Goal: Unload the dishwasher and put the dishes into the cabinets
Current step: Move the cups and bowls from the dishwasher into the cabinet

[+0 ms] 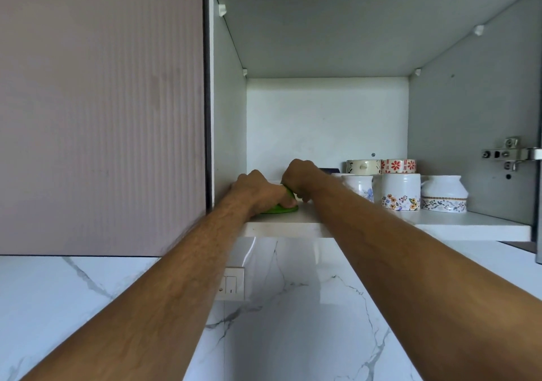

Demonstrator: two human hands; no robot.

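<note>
Open wall cabinet (469, 110), white interior, above a marble-veined backsplash (293, 322); lower shelf (440, 225) in use.

Item in hand: green dish (289, 210), only a sliver visible between your hands, sitting low on the left front of the shelf, touching or just above the board; which, you cannot tell. Its shape is mostly hidden.

Step, as judged: setting the dish down. Seat it flat before you let go, keep it left of the mugs, and push it back from the shelf lip so the door clears it. Release one hand at a time.

Left hand (258, 194): knuckles up, fingers curled down over the dish's near edge, gripping it. Forearm stretched up and forward from lower left.

Right hand (302, 176): fingers bent over the dish's far right side, apparently holding it; fingertips hidden. Forearm reaches in from lower right and passes in front of the crockery.

Neighbours: white floral mugs (400, 193) just right of your right wrist, with patterned bowls (381, 166) behind them; door hinge (507, 153) on the right wall; closed ribbed door (102, 110) to the left; wall socket (231, 283) below the shelf.
</note>
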